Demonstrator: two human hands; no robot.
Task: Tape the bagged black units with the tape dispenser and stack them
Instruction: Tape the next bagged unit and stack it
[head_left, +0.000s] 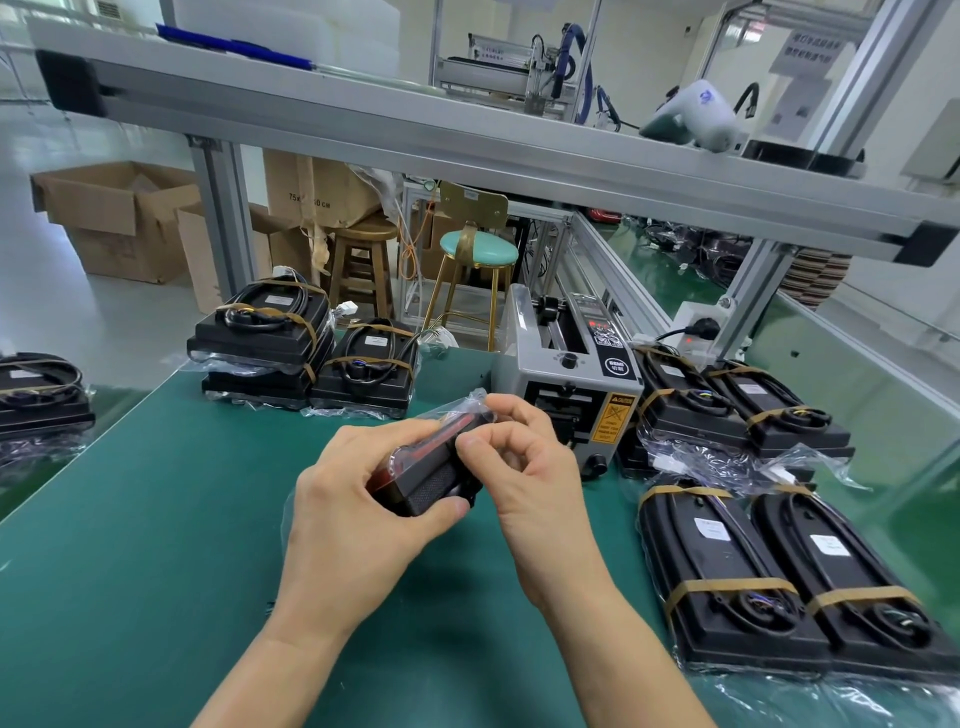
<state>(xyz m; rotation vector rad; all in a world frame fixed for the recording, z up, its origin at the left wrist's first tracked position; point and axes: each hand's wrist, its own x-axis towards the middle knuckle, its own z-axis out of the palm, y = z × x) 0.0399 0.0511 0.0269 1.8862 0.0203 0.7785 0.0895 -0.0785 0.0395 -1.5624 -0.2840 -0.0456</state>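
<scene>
On green matted workbench (171, 519), largest to smallest:

- Far edge, right of centre: grey boxy tape dispenser (569, 384), yellow caution label on front, standing just beyond the hands.
- Right side: flat black units in clear bags with tan tape bands (769, 587), two side by side near the edge, two more (727, 410) behind them beside the dispenser.
- Far left: stack of bagged black units with coiled cables on top (265, 343), one more bagged unit (366, 369) touching it on the right.
- Centre, lifted off the mat: black unit with red strip in clear plastic bag (431, 462), tilted, far end up toward the dispenser.
- Left hand (358, 514): curled round the near end of that unit, thumb along its side.
- Right hand (524, 467): fingers curled, thumb and forefinger pinching bag film at the unit's upper end.
</scene>
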